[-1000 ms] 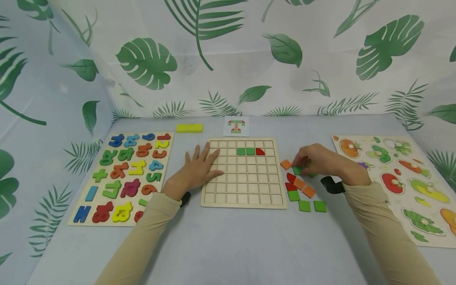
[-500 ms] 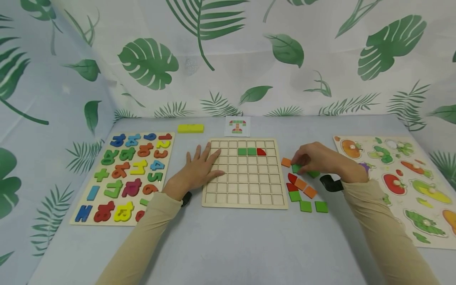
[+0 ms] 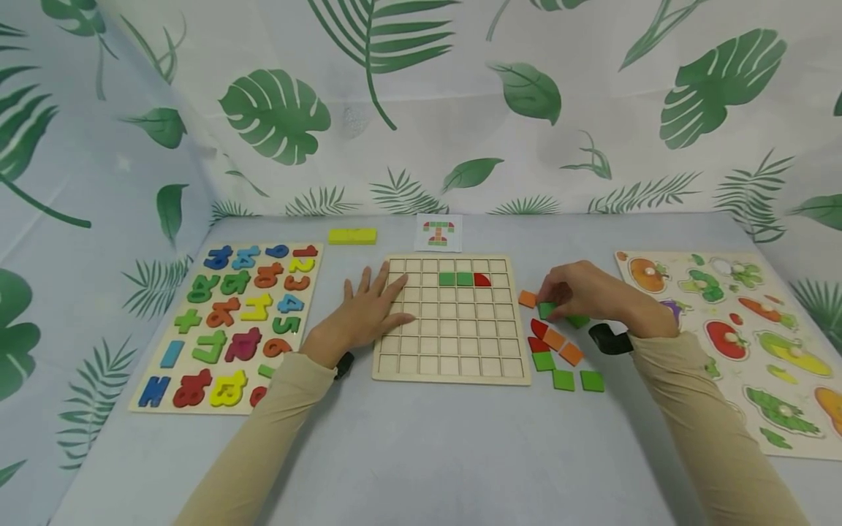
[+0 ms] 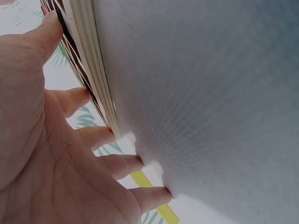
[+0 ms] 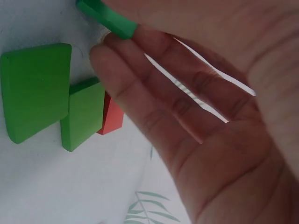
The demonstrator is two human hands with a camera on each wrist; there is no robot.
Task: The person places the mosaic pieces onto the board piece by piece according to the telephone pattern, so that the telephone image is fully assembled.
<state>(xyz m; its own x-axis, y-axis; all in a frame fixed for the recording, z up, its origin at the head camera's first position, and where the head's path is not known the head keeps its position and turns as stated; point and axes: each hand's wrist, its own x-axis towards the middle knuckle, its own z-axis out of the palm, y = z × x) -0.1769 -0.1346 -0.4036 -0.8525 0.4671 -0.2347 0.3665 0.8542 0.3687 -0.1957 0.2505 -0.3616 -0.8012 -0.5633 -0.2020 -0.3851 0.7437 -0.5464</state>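
Observation:
My left hand [image 3: 358, 315] rests with spread fingers on the left edge of a wooden grid board [image 3: 427, 343]. In the left wrist view, thumb and nearer fingertips touch the board's side [image 4: 100, 79], while the outer fingertips press the table. Two green square tiles [image 3: 456, 279] and a red quarter-round tile [image 3: 482, 280] lie in the board's second row. Right of the board, my right hand [image 3: 582, 292] pinches a green square tile [image 5: 110, 21] between thumb and fingers. Around it lie orange tiles [image 3: 554, 338], red tiles [image 3: 539, 329] and more green tiles [image 3: 563, 380].
A pattern card [image 3: 438, 233] and a yellow block [image 3: 351, 237] sit behind the board. On the left lies a number puzzle board [image 3: 197, 321]. A vegetable puzzle board [image 3: 697, 292] lies at the right, close to the right forearm. A leaf-print cloth hangs behind the table.
The view shifts very slightly. Both hands stay almost in place, the right fingers at the same green tile, and the tiles on the board are the same.

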